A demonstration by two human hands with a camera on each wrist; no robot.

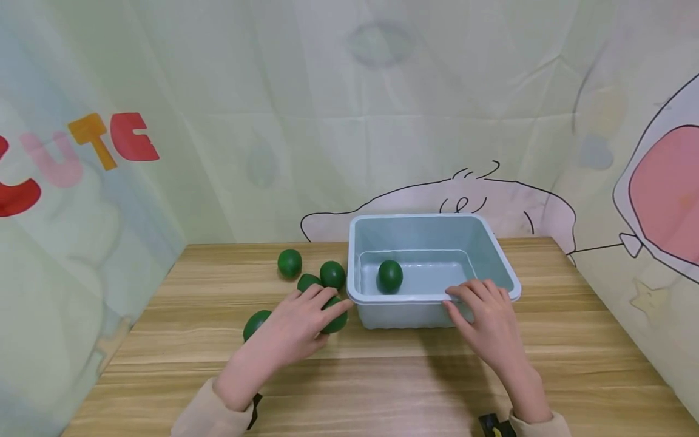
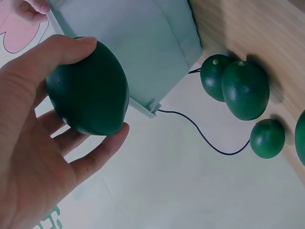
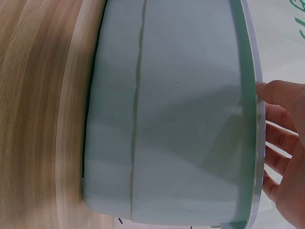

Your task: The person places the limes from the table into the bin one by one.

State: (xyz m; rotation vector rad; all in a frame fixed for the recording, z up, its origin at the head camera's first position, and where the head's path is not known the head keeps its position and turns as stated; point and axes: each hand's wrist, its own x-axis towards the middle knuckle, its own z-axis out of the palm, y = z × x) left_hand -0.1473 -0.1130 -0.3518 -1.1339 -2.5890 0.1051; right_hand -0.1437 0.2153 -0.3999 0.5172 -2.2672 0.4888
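My left hand [image 1: 299, 321] holds a dark green lime [image 2: 90, 90] between thumb and fingers, just left of a pale blue plastic bin [image 1: 404, 315]. In the left wrist view the fruit is lifted off the table. My right hand [image 1: 488, 321] grips the bin's front rim, with the thumb on the outer side and the fingers over the edge, as the right wrist view [image 3: 286, 138] also gives. One lime [image 1: 390, 276] lies inside the bin, toward its left.
Left of the bin on the wooden table [image 1: 382, 388] lie more limes: one at the back [image 1: 289, 264], one beside the bin [image 1: 332, 275], one partly behind my left fingers [image 1: 308, 281] and one by my left wrist [image 1: 255, 323]. A printed cloth [image 1: 262, 121] hangs behind.
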